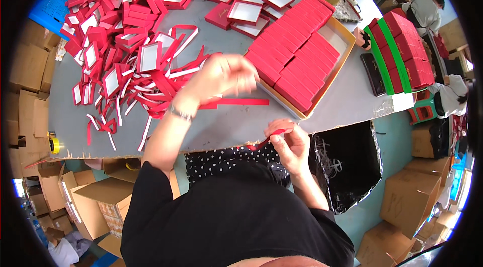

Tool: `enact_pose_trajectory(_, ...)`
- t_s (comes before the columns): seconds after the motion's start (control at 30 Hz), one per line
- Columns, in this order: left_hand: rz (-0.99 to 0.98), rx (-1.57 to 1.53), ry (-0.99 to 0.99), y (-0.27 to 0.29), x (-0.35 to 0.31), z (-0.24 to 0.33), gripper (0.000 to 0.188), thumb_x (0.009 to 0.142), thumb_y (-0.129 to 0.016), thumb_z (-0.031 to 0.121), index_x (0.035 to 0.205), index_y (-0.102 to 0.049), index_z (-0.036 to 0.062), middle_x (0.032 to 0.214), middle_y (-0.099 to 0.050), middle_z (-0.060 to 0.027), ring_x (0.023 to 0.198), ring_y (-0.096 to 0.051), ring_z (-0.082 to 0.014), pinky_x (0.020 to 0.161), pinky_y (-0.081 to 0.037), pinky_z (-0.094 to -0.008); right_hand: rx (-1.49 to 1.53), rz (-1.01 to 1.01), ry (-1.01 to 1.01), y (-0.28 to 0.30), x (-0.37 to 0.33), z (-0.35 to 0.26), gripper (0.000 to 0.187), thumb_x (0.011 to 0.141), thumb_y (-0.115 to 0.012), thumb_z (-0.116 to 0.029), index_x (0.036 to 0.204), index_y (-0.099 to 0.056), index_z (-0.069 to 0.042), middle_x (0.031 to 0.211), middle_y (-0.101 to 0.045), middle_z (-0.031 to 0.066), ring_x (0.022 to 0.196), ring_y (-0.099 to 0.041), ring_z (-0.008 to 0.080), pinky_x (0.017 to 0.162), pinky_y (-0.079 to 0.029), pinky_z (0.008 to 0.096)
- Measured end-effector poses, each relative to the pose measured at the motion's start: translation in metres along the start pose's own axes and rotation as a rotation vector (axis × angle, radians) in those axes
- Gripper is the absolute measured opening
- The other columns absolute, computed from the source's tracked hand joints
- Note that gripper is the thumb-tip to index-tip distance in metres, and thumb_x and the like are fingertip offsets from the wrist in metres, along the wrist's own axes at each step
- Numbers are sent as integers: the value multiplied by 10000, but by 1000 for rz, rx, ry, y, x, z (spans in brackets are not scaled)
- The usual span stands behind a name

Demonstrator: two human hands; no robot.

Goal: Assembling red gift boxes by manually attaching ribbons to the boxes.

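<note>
My right hand (290, 147) is at the table's near edge, thumb and fingers pinched on a narrow red strip (260, 143). Over the table, my left hand (226, 77) is raised with bent fingers, smeared by motion, so I cannot see whether it holds anything. Beneath and beside it lies a flat red strip (244, 101). Tangled red strips with white backs (151, 88) spread to its left. Beyond and right of it, a shallow cardboard carton (329, 86) holds tight rows of small red boxes (302, 68).
Red box halves with white insides (141, 15) are heaped at the far left against a blue crate (50, 13). Red boxes bound with green tape (402, 55) stand on the right beside a black phone (373, 73). A black-lined bin (354, 166) stands below the edge. Other people sit far right.
</note>
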State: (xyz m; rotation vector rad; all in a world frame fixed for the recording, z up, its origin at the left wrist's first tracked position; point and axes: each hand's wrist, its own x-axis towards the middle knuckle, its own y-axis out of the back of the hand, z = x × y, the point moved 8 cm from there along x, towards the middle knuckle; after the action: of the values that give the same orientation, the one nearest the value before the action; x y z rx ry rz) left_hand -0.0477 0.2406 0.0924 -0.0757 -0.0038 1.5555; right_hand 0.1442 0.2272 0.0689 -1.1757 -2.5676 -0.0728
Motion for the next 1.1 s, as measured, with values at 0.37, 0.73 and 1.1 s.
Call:
enact_pose_trajectory(0.37,660,1092,456,208,129,-66,893,596,-781,534,1237,-497,-19,1287,-487,-225,1222,-440,-339,996,-387,-449,-190,95,-322,-11,-32,28,105,795,-678,-99,823,-610,-24,757,-643,72,697,-615,174,662,-459,277)
enact_pose_trajectory(0.73,447,-82,-98,192,74,-53,334,828,-635,58,1129,-543,-51,1036,-628,-117,974,-601,-164,870,-471,-282,-42,17,-346,-20,-16,27,103,847,-637,-100,871,-608,-4,771,-625,45,732,-584,124,674,-458,274)
enact_pose_trajectory(1.1,324,-622,80,93,-87,-65,276,876,-624,198,1087,-603,22,1048,-640,-61,964,-601,-167,883,-466,-316,317,-169,-383,-42,7,36,140,928,-523,-84,805,-478,-34,739,-484,37,657,-476,125,680,-445,303)
